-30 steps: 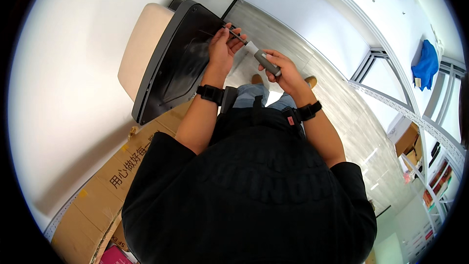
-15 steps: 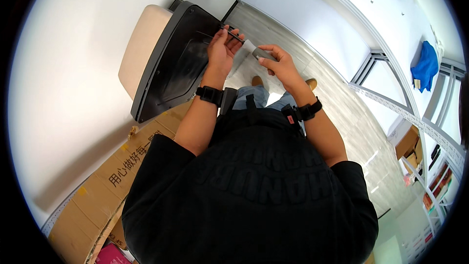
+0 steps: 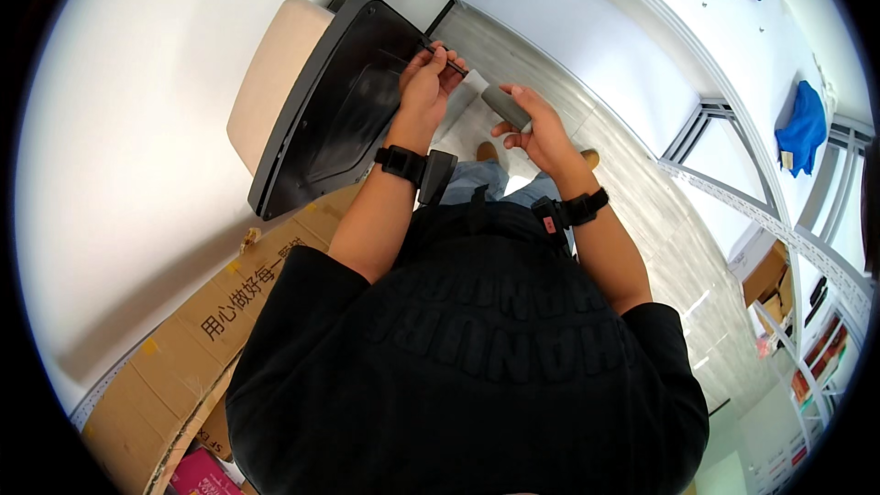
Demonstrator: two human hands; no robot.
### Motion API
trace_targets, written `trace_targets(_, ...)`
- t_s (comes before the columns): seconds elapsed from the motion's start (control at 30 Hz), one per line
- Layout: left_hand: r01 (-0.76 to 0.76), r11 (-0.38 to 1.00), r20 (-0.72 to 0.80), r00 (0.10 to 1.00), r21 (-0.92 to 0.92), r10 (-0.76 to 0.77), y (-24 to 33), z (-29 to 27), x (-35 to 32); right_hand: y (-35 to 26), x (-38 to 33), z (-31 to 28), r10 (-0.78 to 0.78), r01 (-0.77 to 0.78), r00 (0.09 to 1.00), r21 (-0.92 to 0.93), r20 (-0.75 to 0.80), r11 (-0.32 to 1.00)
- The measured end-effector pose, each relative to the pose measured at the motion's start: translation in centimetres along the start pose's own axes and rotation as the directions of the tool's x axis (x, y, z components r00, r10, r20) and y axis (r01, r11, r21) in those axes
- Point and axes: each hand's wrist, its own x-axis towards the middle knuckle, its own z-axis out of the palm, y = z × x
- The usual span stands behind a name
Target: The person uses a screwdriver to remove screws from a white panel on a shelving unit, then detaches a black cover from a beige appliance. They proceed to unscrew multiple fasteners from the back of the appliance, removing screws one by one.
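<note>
Ideally, left hand [image 3: 425, 92], fingers around screwdriver shaft [image 3: 461, 71], holds it square to black panel [image 3: 335, 119] while right hand [image 3: 545, 133], loosely cupping grey handle [image 3: 505, 106], turns evenly.

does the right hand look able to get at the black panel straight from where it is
Probably not straight: the left hand and its forearm lie between the right hand and the black panel in this view.

Below and left of the left hand [image 3: 427, 89]: cardboard [image 3: 174, 368], then a pink box [image 3: 203, 474]. Right of the right hand [image 3: 544, 131]: a rack [image 3: 724, 192], farther out a blue cloth [image 3: 800, 133].
</note>
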Motion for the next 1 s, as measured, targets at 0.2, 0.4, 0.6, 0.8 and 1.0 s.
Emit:
trace_targets(0.2, -0.043, 0.998, 0.01, 0.999, -0.054, 0.044, 0.1, 0.4, -0.4, 0.6, 0.5, 0.5, -0.053, 0.037, 0.996, -0.213, -0.066, 0.976)
trace_targets(0.4, -0.005, 0.998, -0.085, 0.996, 0.066, 0.011, 0.1, 0.3, -0.1, 2.0, 1.4, 0.1, -0.38, 0.268, 0.918, -0.524, -0.116, 0.808)
trace_targets(0.6, 0.003, 0.996, -0.083, 0.996, 0.094, 0.005, 0.2, -0.6, 0.7, 1.7, 1.1, -0.3, -0.27, 0.211, 0.952, -0.332, -0.144, 0.919)
trace_targets(0.8, -0.028, 1.0, -0.029, 0.999, 0.004, 0.028, 0.0, -0.7, 0.4, -0.1, 0.4, -0.4, 0.091, -0.091, 0.995, -0.012, 0.034, 0.996)
trace_targets(1.0, -0.021, 1.0, -0.055, 0.998, -0.02, 0.02, 0.2, 0.1, 0.0, 1.2, 1.2, 0.1, -0.153, 0.112, 0.985, -0.394, -0.075, 0.912)
